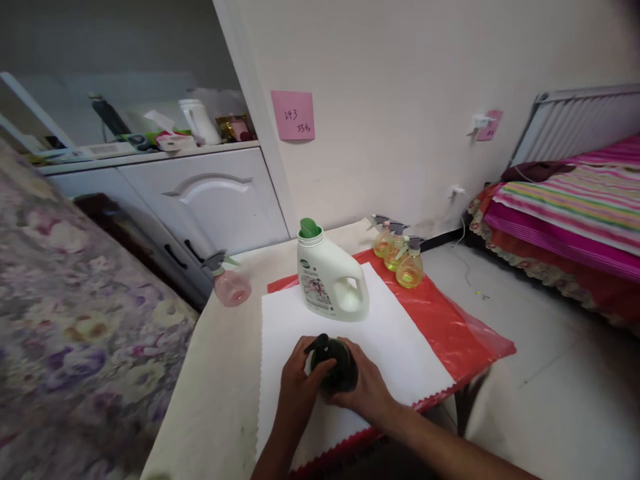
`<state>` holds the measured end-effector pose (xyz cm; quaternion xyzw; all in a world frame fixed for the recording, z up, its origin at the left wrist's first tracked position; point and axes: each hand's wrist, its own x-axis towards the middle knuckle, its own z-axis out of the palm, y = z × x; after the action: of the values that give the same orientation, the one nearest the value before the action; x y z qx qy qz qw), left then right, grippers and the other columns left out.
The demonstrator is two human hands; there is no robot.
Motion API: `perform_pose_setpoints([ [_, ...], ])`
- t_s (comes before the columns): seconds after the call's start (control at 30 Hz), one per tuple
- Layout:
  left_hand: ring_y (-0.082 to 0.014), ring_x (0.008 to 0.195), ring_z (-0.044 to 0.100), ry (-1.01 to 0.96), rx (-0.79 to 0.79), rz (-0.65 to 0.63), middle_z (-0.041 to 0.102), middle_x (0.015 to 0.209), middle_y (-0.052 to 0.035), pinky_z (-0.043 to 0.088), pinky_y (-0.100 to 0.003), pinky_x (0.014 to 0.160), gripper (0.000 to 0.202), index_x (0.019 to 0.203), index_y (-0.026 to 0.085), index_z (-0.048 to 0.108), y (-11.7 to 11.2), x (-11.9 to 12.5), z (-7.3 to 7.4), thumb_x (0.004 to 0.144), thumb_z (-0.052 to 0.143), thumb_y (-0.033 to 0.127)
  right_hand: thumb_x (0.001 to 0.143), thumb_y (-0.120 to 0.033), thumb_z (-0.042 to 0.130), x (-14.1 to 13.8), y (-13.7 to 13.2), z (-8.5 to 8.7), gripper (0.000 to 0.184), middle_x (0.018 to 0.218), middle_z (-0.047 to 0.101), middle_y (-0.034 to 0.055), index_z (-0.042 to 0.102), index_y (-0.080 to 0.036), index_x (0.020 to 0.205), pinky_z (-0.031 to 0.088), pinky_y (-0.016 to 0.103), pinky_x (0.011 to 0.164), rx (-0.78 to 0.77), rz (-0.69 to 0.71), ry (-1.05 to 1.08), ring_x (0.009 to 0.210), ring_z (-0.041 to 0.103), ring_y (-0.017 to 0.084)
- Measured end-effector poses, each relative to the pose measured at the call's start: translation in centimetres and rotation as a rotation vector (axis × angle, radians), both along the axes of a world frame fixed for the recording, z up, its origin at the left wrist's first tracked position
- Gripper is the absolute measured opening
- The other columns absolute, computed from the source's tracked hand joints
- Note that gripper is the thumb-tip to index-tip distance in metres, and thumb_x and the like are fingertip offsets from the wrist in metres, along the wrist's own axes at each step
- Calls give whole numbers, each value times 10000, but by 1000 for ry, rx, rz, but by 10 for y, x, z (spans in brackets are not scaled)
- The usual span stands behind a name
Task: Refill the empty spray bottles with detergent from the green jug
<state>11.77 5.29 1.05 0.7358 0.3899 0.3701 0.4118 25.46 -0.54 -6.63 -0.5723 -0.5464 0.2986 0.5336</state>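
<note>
A dark pump bottle (338, 367) with a black pump head stands on the white sheet (395, 333), close to the table's front edge. My left hand (301, 380) is closed about its left side and top, near the pump's nozzle. Wrapped round the right side of the same bottle is my right hand (367, 383). Just beyond my hands stands a large pale detergent jug (327, 277) with an open neck, a handle on the right and something green sticking up from its mouth.
A pink spray bottle (233, 288) stands at the table's left. Several spray bottles with yellow liquid (410, 270) are grouped at the back right on a red plastic sheet (440, 320). A flowered curtain (85, 333) hangs on the left; a bed (575, 200) is at the right.
</note>
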Motion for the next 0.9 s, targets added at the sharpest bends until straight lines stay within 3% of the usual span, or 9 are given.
perform_pose_setpoints([
  [0.07, -215, 981, 611, -9, -14, -19, 654, 1005, -13, 472, -323, 872, 235, 1016, 227, 638, 3, -2, -3, 798, 639, 313, 460, -224, 875, 0, 1, 0, 986, 1281, 575, 39, 418, -292, 1332, 456, 422, 1003, 6, -4, -2, 1169, 557, 284],
  [0.17, -229, 1094, 576, -10, -1, 50, 630, 1141, -24, 438, -352, 960, 375, 1120, 241, 604, 2, -1, -9, 762, 683, 317, 447, -210, 875, 1, 2, -1, 992, 1276, 580, 36, 429, -299, 1329, 463, 421, 987, 7, -15, -11, 1155, 564, 284],
  [0.27, -218, 1000, 594, -6, 29, 130, 636, 1022, -13, 455, -348, 917, 319, 1031, 227, 612, -2, 2, -10, 743, 705, 326, 453, -193, 867, 0, 2, -2, 978, 1274, 578, 42, 433, -289, 1324, 458, 427, 990, 8, -15, -8, 1153, 563, 282],
  [0.37, -202, 925, 598, -23, 24, 86, 626, 942, -4, 471, -330, 863, 225, 955, 215, 622, -1, 2, -10, 764, 681, 319, 459, -179, 864, -1, 1, -1, 983, 1279, 571, 48, 419, -278, 1330, 446, 431, 1006, 0, -15, 0, 1165, 554, 280],
  [0.5, -211, 978, 600, -48, -30, 26, 635, 996, -19, 471, -335, 882, 239, 987, 211, 635, 1, -3, -9, 767, 671, 297, 475, -170, 857, -1, 0, -1, 971, 1295, 561, 42, 415, -282, 1333, 438, 434, 1018, -10, 5, 7, 1181, 546, 280],
  [0.6, -217, 1035, 590, -51, -19, 63, 643, 1065, -25, 449, -347, 929, 321, 1053, 220, 622, -2, -2, -8, 745, 691, 276, 496, -220, 862, -1, 0, -4, 966, 1304, 557, 44, 401, -289, 1342, 440, 445, 1016, -8, 7, 18, 1182, 548, 286],
  [0.73, -213, 963, 603, -33, 22, 114, 653, 987, -15, 461, -339, 878, 274, 978, 214, 631, -5, 1, -7, 721, 709, 268, 514, -249, 864, 0, 1, -7, 956, 1315, 546, 51, 394, -282, 1346, 425, 438, 1034, 8, 9, 6, 1202, 531, 281],
  [0.9, -219, 948, 605, -25, -20, 25, 657, 961, -23, 464, -331, 843, 214, 943, 202, 653, 1, -2, -4, 741, 679, 266, 485, -228, 874, 0, 0, -8, 990, 1305, 551, 57, 392, -272, 1349, 430, 427, 1026, -4, 14, -8, 1190, 536, 278],
])
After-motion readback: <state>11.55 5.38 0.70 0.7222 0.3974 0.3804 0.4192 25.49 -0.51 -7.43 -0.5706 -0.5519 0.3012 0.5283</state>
